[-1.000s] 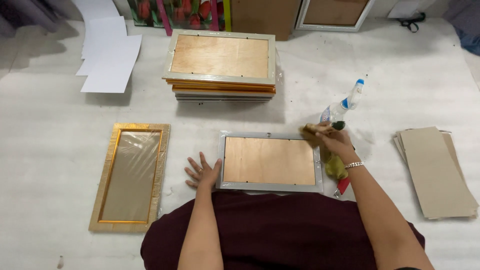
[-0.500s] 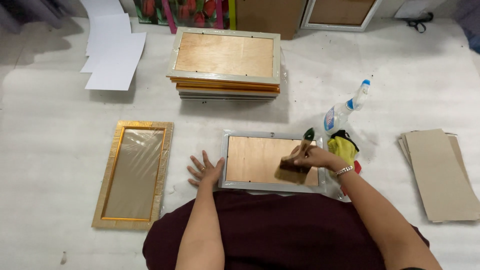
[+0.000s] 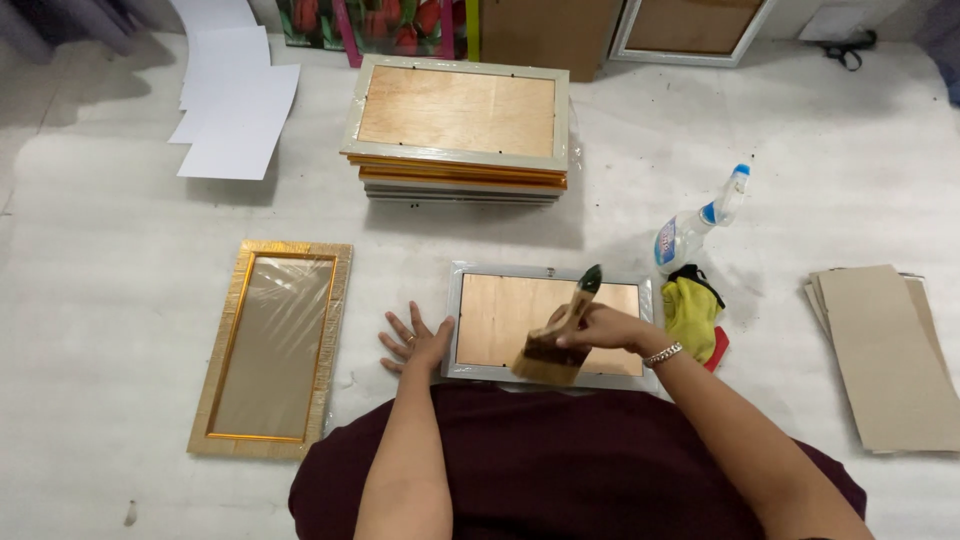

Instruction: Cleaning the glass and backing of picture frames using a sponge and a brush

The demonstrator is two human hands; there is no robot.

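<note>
Head view: right hand (image 3: 600, 328) is closed around the wooden handle of a wide flat brush (image 3: 556, 345), bristles angled down onto the near edge of the silver frame (image 3: 548, 322). Grip sits low on the handle, near the ferrule, probably for control of the bristle edge. Handle tip points away from the person.

Silver frame lies face down on the worktop (image 3: 120, 260), plywood backing up, directly in front of the person, so the back is the surface exposed to the brush.

Left hand (image 3: 418, 342) is flat, fingers spread, holding nothing, pressed on the worktop with its fingertips against the silver frame's left edge. Looks like a brace so the frame doesn't slide under the brush.

Just right of the silver frame: yellow cloth (image 3: 690, 312), with a red item partly hidden under it, can't tell what. Beyond the cloth, spray bottle (image 3: 697, 222) stands tilted. All close to the brush hand.

Left of the silver frame, apart from it: gold frame (image 3: 270, 348), face up, long side running away from the person.

Beyond the silver frame: stack of frames (image 3: 462, 130), top one backing up.

Far right of the silver frame: cardboard sheets (image 3: 885, 355) in a loose pile. Far left and beyond: white paper sheets (image 3: 235, 95).
</note>
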